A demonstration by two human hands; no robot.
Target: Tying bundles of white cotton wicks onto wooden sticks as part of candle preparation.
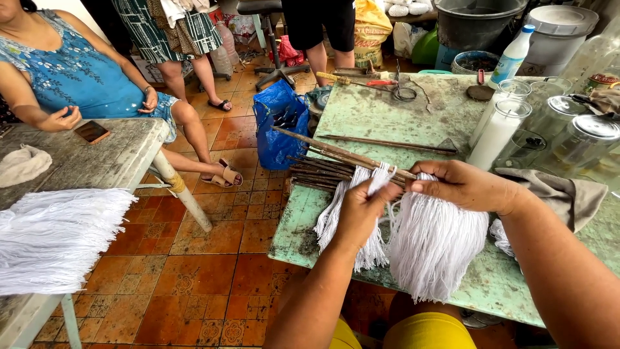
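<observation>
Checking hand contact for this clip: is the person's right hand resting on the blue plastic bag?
No, the right hand pinches the white strings at the sticks on the green table, apart from the blue bag.

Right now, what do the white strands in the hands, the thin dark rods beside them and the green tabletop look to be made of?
The white fringed strands, pinched by the left hand and right hand: probably cotton string, matte, soft and limp. The thin dark rods: likely wood or bamboo, rough, dull brown, uneven. The pale green tabletop: apparently painted board or metal, with paint worn and stained dark.
</observation>
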